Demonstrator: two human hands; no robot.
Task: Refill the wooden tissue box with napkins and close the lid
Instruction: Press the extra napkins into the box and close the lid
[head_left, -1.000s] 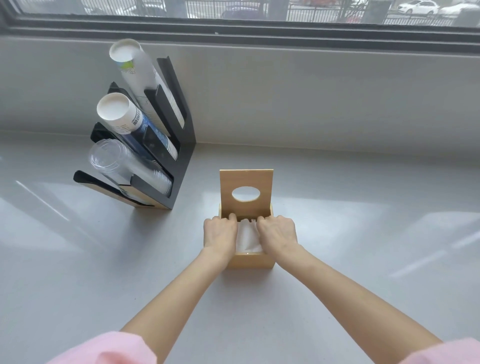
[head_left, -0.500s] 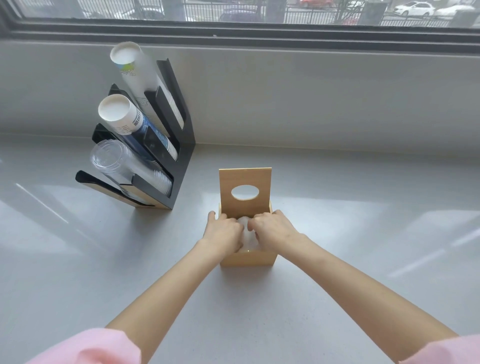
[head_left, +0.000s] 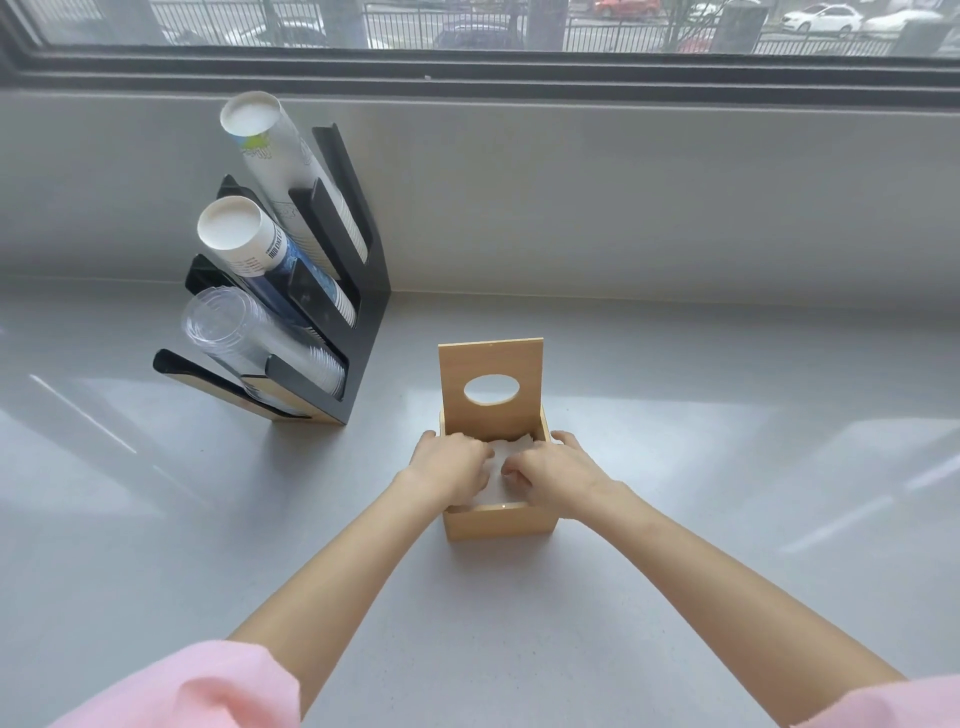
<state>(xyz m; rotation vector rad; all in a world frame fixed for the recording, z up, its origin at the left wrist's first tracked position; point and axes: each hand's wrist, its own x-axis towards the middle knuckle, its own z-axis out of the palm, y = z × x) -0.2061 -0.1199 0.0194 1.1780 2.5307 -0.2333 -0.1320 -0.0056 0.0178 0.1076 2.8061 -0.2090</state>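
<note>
— Since a moment ago, both hands have slid apart a little, so more of the white napkins (head_left: 511, 451) shows between them.

— Where is the box?

— On the grey counter (head_left: 675, 519), right of the black cup holder (head_left: 358, 291). The wooden tissue box (head_left: 497, 519) stands open, its lid (head_left: 491, 382) upright at the back, oval hole facing us.

— And the hands?

— The left hand (head_left: 451, 470) and right hand (head_left: 558, 475) both sit over the opening, fingers (head_left: 483, 457) curled and pressing down on the napkins; each thumb rests at an outer edge of the box. Whether they pinch a sheet, I cannot tell.

— So how far along?

— Napkins are in, by the look of it, and being tamped flat. What is left, I judge: finish settling them and swing the lid down shut.
</note>
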